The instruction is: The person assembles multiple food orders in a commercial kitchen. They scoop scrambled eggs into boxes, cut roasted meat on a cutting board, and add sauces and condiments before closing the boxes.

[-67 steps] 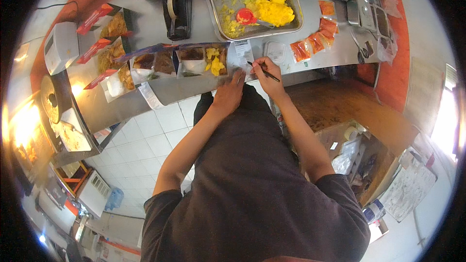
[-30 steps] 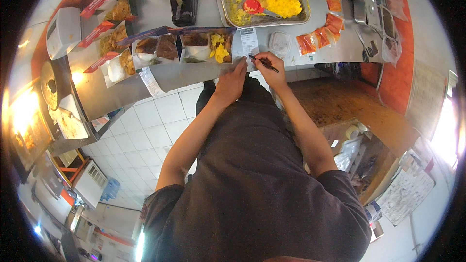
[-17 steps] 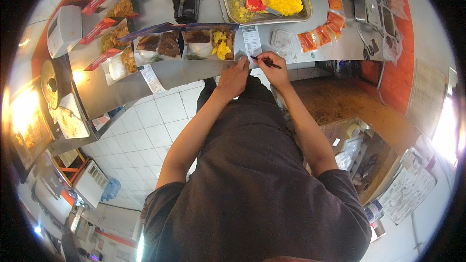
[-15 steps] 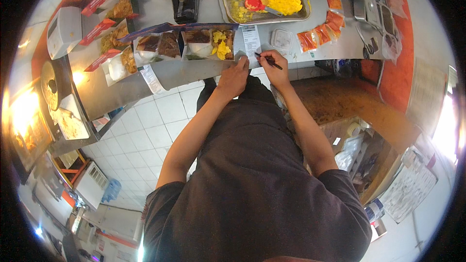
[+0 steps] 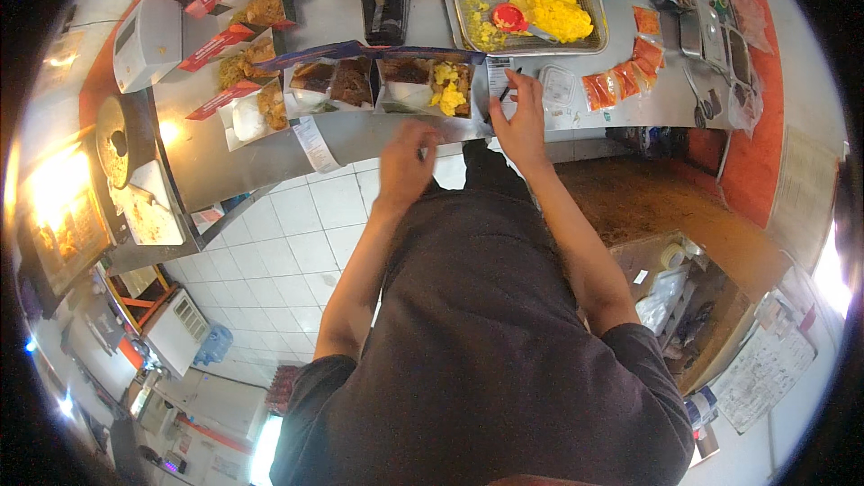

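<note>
At the counter's front edge my right hand (image 5: 519,126) reaches over a printed paper slip (image 5: 498,72), thumb and fingers apart. A dark pen (image 5: 508,91) shows in the gap between them, seemingly on the slip. My left hand (image 5: 408,164), somewhat blurred, hovers just off the edge with its thumb apart from the bent fingers and nothing visible in it. Nearest to it stands an open meal box (image 5: 425,88) with white rice, dark meat and yellow scrambled egg. Left of that is a similar box (image 5: 326,81) with rice and dark meat.
Several red-flapped boxes (image 5: 241,45) with fried food stand at the left. Behind are a tape dispenser (image 5: 385,0) and a metal tray (image 5: 528,47) with egg and a red scoop (image 5: 509,17). Sauce sachets (image 5: 621,81), a clear tub (image 5: 558,85) and scissors (image 5: 699,108) lie right.
The pen has left my right hand's writing grip, and its fingers have spread. My left hand has come off the slip and moved left and toward me. The whole view has shifted slightly.
</note>
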Available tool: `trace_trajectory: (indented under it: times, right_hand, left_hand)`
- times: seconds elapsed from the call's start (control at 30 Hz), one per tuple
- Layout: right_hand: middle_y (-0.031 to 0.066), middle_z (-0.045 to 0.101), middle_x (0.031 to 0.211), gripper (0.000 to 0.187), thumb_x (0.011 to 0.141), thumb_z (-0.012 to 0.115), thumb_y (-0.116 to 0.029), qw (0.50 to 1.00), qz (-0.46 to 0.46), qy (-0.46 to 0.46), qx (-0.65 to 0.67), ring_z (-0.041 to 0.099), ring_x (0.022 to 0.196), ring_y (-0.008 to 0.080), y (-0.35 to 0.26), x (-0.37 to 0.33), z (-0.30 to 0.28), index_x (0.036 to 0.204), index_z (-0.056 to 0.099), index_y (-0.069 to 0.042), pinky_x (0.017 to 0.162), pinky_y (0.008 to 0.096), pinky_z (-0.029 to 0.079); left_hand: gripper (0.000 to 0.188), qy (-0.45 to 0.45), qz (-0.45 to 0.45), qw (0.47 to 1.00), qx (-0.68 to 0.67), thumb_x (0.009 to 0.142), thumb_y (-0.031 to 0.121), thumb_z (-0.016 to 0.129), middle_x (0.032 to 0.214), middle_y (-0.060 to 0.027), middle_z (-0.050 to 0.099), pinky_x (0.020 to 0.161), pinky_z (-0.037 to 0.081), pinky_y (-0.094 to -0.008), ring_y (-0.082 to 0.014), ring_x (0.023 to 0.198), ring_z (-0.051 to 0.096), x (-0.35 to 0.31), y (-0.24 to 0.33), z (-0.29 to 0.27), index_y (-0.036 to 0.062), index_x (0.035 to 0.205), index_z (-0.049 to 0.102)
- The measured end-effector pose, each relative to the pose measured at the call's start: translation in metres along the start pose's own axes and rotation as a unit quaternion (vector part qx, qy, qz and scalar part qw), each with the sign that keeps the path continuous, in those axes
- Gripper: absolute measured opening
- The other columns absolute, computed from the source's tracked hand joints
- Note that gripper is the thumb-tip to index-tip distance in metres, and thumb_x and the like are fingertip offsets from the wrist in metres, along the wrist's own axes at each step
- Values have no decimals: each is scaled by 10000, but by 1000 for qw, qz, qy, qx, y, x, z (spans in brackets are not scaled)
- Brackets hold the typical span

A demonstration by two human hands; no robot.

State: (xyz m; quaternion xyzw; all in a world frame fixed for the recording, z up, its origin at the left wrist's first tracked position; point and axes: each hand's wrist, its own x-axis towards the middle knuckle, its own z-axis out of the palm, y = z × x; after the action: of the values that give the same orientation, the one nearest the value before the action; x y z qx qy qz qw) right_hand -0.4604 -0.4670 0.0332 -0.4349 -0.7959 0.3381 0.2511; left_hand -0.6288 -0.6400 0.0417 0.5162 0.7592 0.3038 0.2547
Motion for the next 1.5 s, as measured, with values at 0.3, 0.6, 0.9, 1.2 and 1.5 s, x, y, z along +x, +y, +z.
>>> trace_trajectory:
  times: [0.3, 0.6, 0.9, 1.2, 1.5]
  right_hand:
    - [215, 519, 1209, 834, 773, 929, -252, 986, 41, 163, -8, 547, 1121, 364, -51, 51, 71, 1383, 453, 58, 978, 455, 456]
    - [179, 621, 1268, 773, 843, 752, -6, 987, 41, 87, 127, 652, 1147, 246, -32, 25, 30, 1519, 380, 31, 1025, 373, 514]
    - [170, 579, 1330, 655, 879, 554, 151, 994, -26, -32, 98, 615, 1230, 280, -1, 4, -12, 1501, 460, -32, 1053, 383, 499]
    - [197, 557, 1339, 524, 867, 592, 139, 987, -131, -83, 38, 590, 1236, 407, 8, -21, -9, 1353, 528, -45, 1060, 428, 485]
    - [203, 552, 1352, 513, 909, 603, 104, 984, -109, -138, 28, 612, 1204, 433, -3, -25, -10, 1381, 523, -82, 977, 455, 546]
  left_hand:
    - [432, 237, -43, 970, -3, 949, 178, 701, 1251, -237, 641, 968, 517, -484, -417, 1180, 624, 89, -19, -48, -4, 1318, 569]
    - [591, 201, -113, 973, -13, 838, 303, 830, 1174, -216, 691, 920, 535, -519, -434, 1113, 664, 105, -24, -31, 20, 1278, 556]
    - [663, 191, 27, 964, -180, 876, 42, 693, 1302, -236, 632, 977, 535, -492, -456, 1105, 665, 74, -43, -29, 6, 1504, 483]
    - [517, 167, 21, 985, 22, 861, -27, 647, 1242, -212, 660, 924, 549, -468, -414, 1097, 665, 4, -48, -40, -9, 1375, 596]
    - [148, 167, -187, 967, -50, 916, 93, 726, 848, -127, 718, 680, 537, -382, -263, 740, 690, -10, -48, -31, -6, 1005, 660]
